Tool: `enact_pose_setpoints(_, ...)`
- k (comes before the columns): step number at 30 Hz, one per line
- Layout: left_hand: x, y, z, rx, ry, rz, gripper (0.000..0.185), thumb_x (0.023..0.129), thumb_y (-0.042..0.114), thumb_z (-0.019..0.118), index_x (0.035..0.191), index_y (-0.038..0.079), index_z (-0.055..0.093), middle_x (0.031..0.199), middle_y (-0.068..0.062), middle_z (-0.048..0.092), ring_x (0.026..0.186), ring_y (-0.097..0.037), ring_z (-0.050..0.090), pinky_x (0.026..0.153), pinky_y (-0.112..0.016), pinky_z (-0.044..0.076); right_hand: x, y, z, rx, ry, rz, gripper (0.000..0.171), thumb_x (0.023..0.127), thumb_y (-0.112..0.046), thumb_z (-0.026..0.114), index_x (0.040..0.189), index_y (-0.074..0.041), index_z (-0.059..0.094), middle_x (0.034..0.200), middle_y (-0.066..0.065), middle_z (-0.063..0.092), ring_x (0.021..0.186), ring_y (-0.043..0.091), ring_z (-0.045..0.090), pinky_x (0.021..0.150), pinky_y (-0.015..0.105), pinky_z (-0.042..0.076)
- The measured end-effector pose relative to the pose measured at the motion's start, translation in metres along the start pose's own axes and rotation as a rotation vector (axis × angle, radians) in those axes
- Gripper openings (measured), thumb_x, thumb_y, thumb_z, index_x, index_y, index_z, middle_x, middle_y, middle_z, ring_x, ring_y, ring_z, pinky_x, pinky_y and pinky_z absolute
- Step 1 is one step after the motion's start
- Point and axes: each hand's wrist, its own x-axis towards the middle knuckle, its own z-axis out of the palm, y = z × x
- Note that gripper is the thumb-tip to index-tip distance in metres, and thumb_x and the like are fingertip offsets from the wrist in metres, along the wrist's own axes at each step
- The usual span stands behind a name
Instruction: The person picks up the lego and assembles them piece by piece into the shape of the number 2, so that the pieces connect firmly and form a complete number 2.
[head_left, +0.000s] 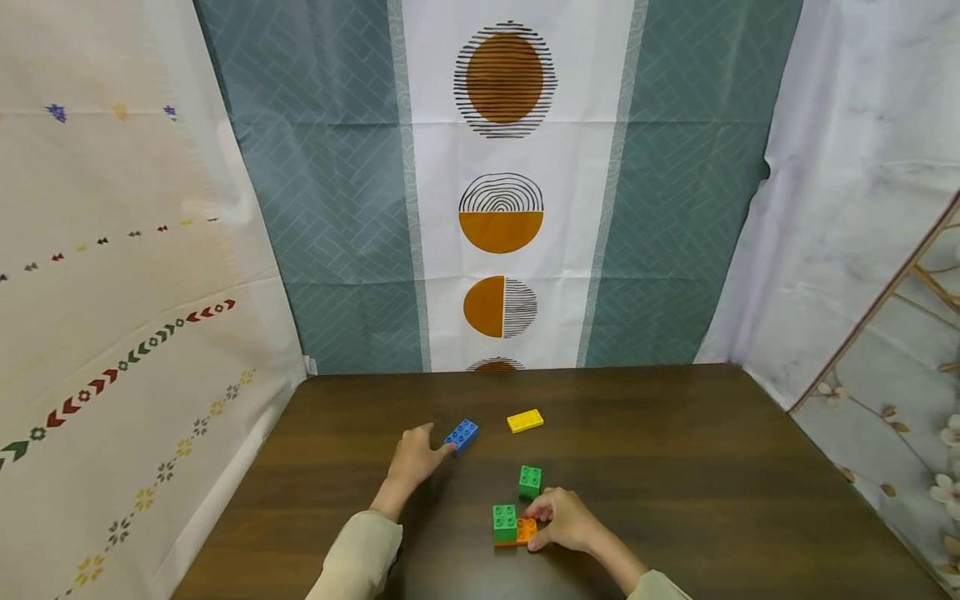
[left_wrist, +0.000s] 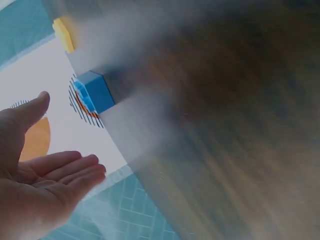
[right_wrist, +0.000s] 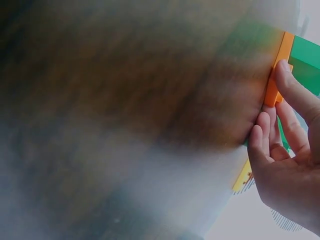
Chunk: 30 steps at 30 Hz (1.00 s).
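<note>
My left hand [head_left: 415, 460] reaches over the table beside a blue toy brick [head_left: 462, 433]. Its thumb overlaps the brick's near end in the head view. From the left wrist, the hand shows thumb and fingers spread apart, and the blue brick [left_wrist: 97, 92] stands beyond them. My right hand [head_left: 573, 523] pinches the right end of a flat orange brick [head_left: 527, 531] between thumb and fingers. A green brick [head_left: 504, 525] is stacked on the orange one's left part. Just behind the right fingertips stands a second green brick [head_left: 530, 481].
A thin yellow brick [head_left: 525, 421] lies farther back on the dark wooden table [head_left: 675, 442]. Patterned cloth [head_left: 517, 183] hangs behind the table's back edge, with more cloth along the left and right sides.
</note>
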Motion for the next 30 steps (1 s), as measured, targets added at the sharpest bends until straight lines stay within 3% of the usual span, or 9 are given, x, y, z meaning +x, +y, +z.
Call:
enact_pose_setpoints(5,0.006,0.002,0.004,0.071,-0.07,-0.054,0.066,0.081,0.031,0.079,0.12,-0.018,0.057,0.116,-0.034,0.063,0.097,-0.043,0.066,0.084,-0.052,0.055,0.001,-0.004,0.002,-0.004,-0.01,0.05,0.031,0.067,-0.013,0.089,0.093,-0.002,0.075,0.085,0.004,0.062,0.078,0.013,0.053,0.067,0.022,0.045)
enact_pose_setpoints(10,0.01,0.003,0.011,0.052,-0.117,-0.029,0.061,0.084,0.028,0.077,0.122,-0.017,0.058,0.117,-0.031,0.064,0.089,-0.031,0.065,0.079,-0.047,0.055,0.0,-0.005,0.001,-0.033,-0.007,0.058,0.03,0.068,-0.011,0.088,0.093,-0.002,0.075,0.084,0.003,0.061,0.079,0.015,0.054,0.067,0.022,0.046)
enact_pose_setpoints(12,0.011,0.002,0.014,0.039,-0.126,-0.02,0.055,0.084,0.025,0.076,0.118,-0.015,0.06,0.109,-0.028,0.067,0.081,-0.027,0.062,0.073,-0.042,0.055,0.0,-0.005,0.001,-0.039,-0.005,0.057,0.03,0.069,-0.012,0.088,0.094,-0.001,0.075,0.084,0.003,0.061,0.079,0.015,0.054,0.067,0.022,0.046)
enact_pose_setpoints(17,0.012,-0.001,0.018,0.026,-0.137,-0.031,0.038,0.084,0.021,0.075,0.104,-0.009,0.067,0.089,-0.016,0.068,0.071,-0.019,0.055,0.063,-0.033,0.048,-0.001,-0.005,0.0,-0.034,-0.008,0.066,0.031,0.069,-0.012,0.088,0.094,-0.001,0.075,0.084,0.003,0.061,0.079,0.016,0.054,0.067,0.023,0.046)
enact_pose_setpoints(30,0.016,-0.003,0.028,0.093,-0.074,-0.015,0.028,0.079,0.01,0.078,0.101,-0.006,0.071,0.092,-0.017,0.073,0.074,-0.02,0.061,0.069,-0.04,0.054,-0.001,-0.006,-0.001,-0.028,-0.001,0.06,0.03,0.068,-0.012,0.088,0.093,-0.002,0.076,0.083,0.003,0.061,0.078,0.015,0.053,0.066,0.022,0.045)
